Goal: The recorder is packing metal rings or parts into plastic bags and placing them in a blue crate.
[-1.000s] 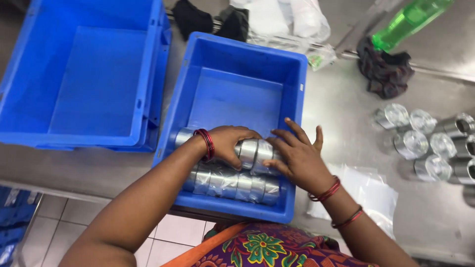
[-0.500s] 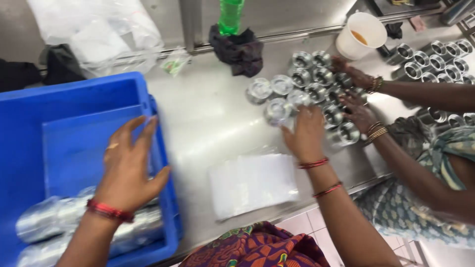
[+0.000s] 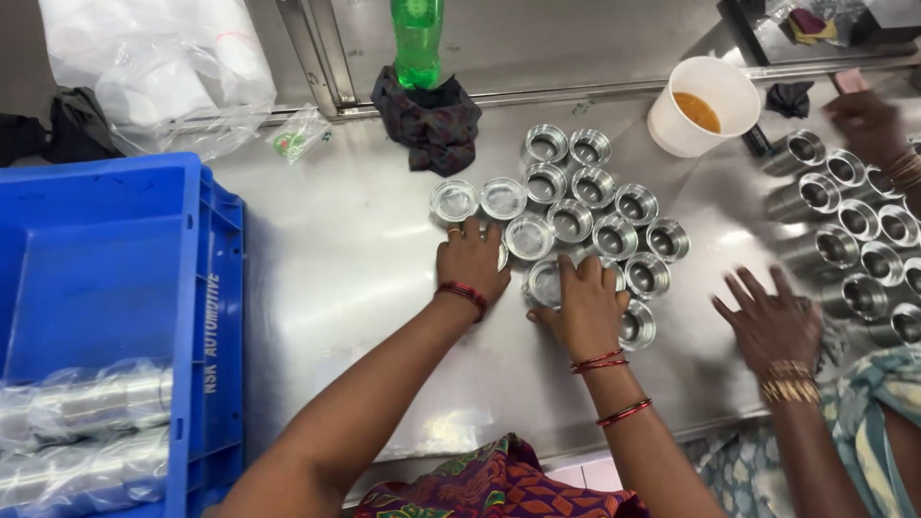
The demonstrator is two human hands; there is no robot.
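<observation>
While a cluster of short steel rings [image 3: 576, 216] is sitting upright on the steel table [image 3: 345, 259], the left hand [image 3: 470, 264] is resting flat with fingers spread on the cluster's near-left edge, and the right hand [image 3: 585, 307] is cupping one ring [image 3: 545, 283] at its near edge. Left of the cluster a blue crate [image 3: 115, 288] is holding wrapped ring stacks [image 3: 82, 432]; right of it another person's hand [image 3: 772, 321] is lying flat.

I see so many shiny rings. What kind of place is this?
Probably a factory packing bench: rows of metal rings on a steel table, a blue crate of wrapped parts, and a co-worker's hand alongside.
</observation>
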